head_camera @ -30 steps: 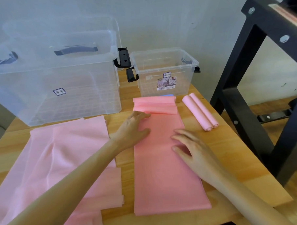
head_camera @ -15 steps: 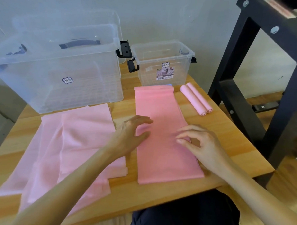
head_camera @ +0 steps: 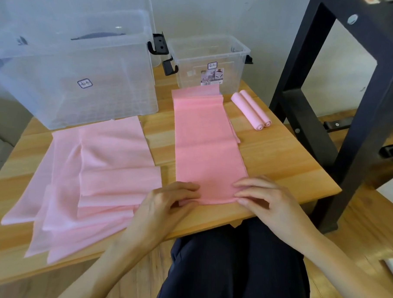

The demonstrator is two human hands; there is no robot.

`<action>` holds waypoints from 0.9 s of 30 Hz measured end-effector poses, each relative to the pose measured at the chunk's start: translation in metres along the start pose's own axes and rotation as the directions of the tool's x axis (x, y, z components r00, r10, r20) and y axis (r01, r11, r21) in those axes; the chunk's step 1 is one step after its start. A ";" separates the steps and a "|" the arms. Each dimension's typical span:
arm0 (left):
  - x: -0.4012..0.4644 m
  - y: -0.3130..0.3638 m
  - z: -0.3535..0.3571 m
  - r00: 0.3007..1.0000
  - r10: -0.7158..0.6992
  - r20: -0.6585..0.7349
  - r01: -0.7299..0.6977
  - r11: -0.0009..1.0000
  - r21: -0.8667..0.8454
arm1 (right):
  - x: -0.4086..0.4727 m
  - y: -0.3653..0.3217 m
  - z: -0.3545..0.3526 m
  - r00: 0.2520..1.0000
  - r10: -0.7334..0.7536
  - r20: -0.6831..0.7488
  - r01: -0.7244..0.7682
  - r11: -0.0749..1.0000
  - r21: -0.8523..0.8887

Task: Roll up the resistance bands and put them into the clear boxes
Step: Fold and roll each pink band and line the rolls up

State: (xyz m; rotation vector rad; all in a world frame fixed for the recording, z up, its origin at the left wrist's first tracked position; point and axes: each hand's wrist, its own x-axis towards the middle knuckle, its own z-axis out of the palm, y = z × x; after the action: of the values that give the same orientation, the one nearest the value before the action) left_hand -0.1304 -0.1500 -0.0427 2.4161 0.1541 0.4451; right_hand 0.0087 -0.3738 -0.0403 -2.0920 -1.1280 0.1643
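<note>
Flat pink band (head_camera: 205,147) laid on the wooden surface (head_camera: 278,152), long axis running near to far, far end against the small clear box (head_camera: 209,59). Left hand (head_camera: 163,206) and right hand (head_camera: 267,201) curled at its near end, fingertips pinching the near corners. Two rolled bands (head_camera: 252,110) right of it, angled near-right. Loose bands (head_camera: 88,178) left, before the large clear box (head_camera: 70,75).

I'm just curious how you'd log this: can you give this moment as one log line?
step: starting roll | left hand: pinching near end of pink band | right hand: pinching same end | rolled bands: on table, outside small clear box
</note>
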 end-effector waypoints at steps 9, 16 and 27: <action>0.006 0.014 -0.005 0.970 -0.237 -0.049 0.221 0.951 -0.214 | 0.009 -0.011 -0.005 0.980 0.181 -0.084 -0.155 0.954 0.255; 0.017 0.017 -0.012 0.966 -0.258 -0.027 0.246 0.944 -0.219 | 0.018 -0.017 -0.010 0.979 0.201 -0.032 -0.189 0.955 0.228; -0.013 0.043 -0.024 0.987 -0.110 -0.116 0.097 0.988 -0.118 | -0.006 -0.034 -0.024 0.983 -0.024 -0.182 0.041 0.995 0.092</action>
State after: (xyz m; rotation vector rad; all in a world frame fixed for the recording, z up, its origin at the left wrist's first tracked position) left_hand -0.1513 -0.1715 -0.0013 2.2594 0.2989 0.5393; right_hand -0.0072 -0.3806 -0.0020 -1.9599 -1.0240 0.0113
